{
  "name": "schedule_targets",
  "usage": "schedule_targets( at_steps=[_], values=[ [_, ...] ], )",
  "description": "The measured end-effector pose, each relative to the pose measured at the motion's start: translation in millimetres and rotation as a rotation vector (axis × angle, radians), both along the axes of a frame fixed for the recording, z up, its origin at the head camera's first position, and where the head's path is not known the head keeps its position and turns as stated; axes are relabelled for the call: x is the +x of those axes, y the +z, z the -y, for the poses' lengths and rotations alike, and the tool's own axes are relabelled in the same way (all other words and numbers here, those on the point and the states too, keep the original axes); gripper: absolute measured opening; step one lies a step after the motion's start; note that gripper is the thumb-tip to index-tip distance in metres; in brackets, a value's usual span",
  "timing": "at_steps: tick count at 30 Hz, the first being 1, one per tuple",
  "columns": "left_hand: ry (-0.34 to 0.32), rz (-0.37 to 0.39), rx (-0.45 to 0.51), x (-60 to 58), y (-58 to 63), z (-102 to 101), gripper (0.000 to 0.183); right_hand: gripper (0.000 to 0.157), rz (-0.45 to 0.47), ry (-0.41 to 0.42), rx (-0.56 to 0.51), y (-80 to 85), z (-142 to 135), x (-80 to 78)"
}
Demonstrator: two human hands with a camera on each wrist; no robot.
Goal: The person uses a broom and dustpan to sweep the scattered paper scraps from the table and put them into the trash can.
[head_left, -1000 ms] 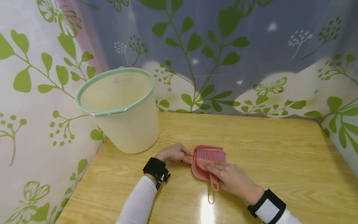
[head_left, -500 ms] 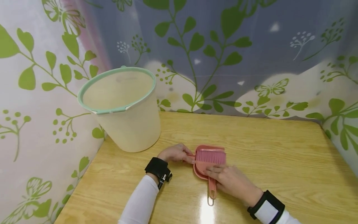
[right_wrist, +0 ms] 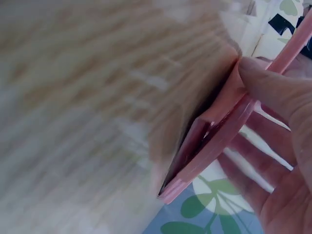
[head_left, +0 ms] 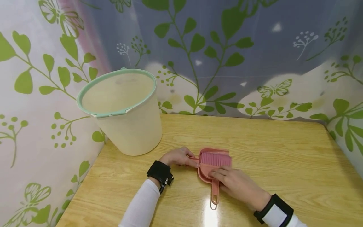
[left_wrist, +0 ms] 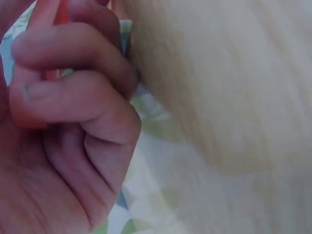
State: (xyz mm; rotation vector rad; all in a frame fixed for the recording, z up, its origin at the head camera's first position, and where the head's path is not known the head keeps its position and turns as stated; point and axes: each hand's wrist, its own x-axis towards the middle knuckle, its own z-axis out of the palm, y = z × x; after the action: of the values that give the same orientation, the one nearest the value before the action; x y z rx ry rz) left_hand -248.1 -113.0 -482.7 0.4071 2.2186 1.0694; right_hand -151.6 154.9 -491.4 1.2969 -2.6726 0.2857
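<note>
A pink dustpan (head_left: 214,150) sits low over the wooden table in the head view, its handle pointing left. My left hand (head_left: 179,156) grips that handle; in the left wrist view the curled fingers (left_wrist: 73,92) wrap round the orange-pink handle (left_wrist: 29,109). A pink hand brush (head_left: 208,171) lies inside the pan, bristles towards the far side, handle towards me. With fingers over the brush head, my right hand (head_left: 241,185) holds the brush. The right wrist view shows its thumb (right_wrist: 265,80) against the pink plastic beside the brush handle (right_wrist: 292,46), with the fingers on the other side.
A tall cream bucket (head_left: 136,132) with a mint-green rim stands at the table's back left. Behind and to the left hangs a curtain (head_left: 193,63) with a leaf pattern. The wooden table (head_left: 278,148) stretches away to the right.
The brush has turned within the dustpan: its handle, slanted to the right earlier, now points straight towards me. The right hand turned it, while the left hand keeps its grip with little movement.
</note>
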Motion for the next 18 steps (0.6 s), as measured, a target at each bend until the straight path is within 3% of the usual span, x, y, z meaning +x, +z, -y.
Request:
schedule_targets(
  at_steps=[4,7,13,18],
  values=[
    [0.012,-0.005,-0.012,3.2,4.1,7,0.038,0.050,0.068,0.019,-0.049,2.5,-8,1.5],
    [0.058,-0.046,-0.039,2.6,9.9,14,0.048,0.056,0.154,0.026,-0.059,8.3,-16,3.3],
    [0.145,-0.239,-0.074,-1.1,17.0,21,0.051,0.071,0.231,0.060,-0.015,16.9,-25,6.9],
    [0.136,-0.422,-0.083,-2.4,17.3,15,0.049,0.075,0.336,0.066,-0.009,27.6,-31,10.2]
  ],
)
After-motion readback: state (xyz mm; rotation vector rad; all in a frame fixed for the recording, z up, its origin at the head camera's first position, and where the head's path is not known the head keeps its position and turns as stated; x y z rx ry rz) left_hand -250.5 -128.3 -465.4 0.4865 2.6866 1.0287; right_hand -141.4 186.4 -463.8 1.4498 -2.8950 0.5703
